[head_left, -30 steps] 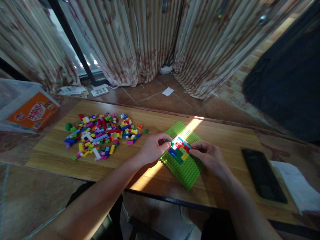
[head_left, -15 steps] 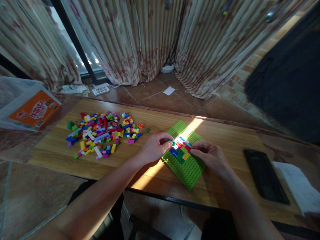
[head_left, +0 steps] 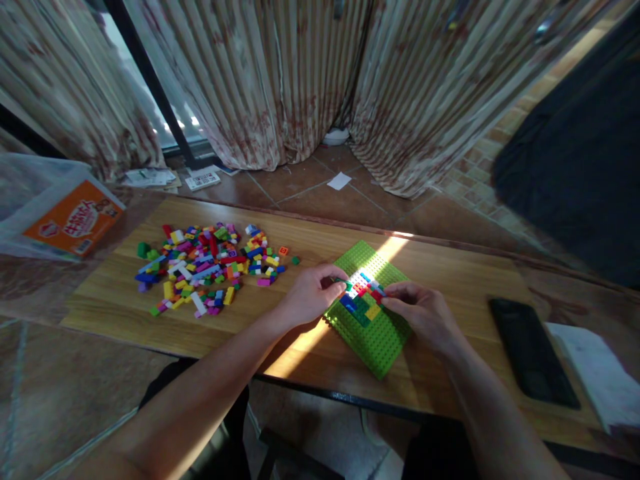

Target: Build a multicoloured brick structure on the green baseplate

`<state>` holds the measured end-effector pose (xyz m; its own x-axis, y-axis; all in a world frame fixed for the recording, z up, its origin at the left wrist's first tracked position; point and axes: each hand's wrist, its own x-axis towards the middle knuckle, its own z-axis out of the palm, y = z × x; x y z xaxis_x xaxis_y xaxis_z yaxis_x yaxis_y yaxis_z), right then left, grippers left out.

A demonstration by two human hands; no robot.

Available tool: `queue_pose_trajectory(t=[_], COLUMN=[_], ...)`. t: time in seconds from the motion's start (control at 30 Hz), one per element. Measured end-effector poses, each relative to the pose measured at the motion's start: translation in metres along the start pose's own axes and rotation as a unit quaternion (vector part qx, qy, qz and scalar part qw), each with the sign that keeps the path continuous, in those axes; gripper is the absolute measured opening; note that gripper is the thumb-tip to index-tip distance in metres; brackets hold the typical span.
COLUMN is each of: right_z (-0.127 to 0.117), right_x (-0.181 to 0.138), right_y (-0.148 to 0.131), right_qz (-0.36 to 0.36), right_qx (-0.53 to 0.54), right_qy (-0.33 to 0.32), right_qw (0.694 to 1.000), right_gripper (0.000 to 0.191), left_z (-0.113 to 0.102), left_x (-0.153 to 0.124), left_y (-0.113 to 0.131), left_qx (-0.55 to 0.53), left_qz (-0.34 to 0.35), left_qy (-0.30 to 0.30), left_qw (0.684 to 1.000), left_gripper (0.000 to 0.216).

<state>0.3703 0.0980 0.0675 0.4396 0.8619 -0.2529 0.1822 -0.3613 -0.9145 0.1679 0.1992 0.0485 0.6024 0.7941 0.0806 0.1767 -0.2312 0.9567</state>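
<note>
A green studded baseplate (head_left: 376,337) lies on the wooden table (head_left: 450,273), with a small patch of red, white, blue, yellow and green bricks (head_left: 363,300) pressed onto its middle. My left hand (head_left: 311,294) pinches a small green brick at the patch's left edge. My right hand (head_left: 420,313) rests on the plate's right side, fingertips closed at the patch's right edge; what they hold is hidden.
A heap of several loose coloured bricks (head_left: 205,267) is spread on the table's left part. A black phone (head_left: 533,350) and a white pad (head_left: 597,373) lie at the right. A clear bag with an orange box (head_left: 75,217) sits far left. Curtains hang behind.
Both hands stay at the brick patch; only the view has shifted slightly.
</note>
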Motion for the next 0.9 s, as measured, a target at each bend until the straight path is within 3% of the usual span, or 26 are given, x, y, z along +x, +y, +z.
queue_pose_trajectory(t=[0.57, 0.9], right_z=[-0.002, 0.004], right_x=[0.005, 0.007], right_y=[0.012, 0.010], right_qz=[-0.038, -0.042], right_qx=[-0.005, -0.198], right_qy=[-0.002, 0.050], right_qw=[0.999, 0.978], right_gripper=[0.030, 0.039], left_z=[-0.002, 0.000], left_x=[0.001, 0.002], left_y=[0.000, -0.001], left_qx=[0.006, 0.004], left_qz=[-0.001, 0.000], left_qy=[-0.001, -0.001], left_qw=[1.000, 1.000], left_gripper=[0.017, 0.017])
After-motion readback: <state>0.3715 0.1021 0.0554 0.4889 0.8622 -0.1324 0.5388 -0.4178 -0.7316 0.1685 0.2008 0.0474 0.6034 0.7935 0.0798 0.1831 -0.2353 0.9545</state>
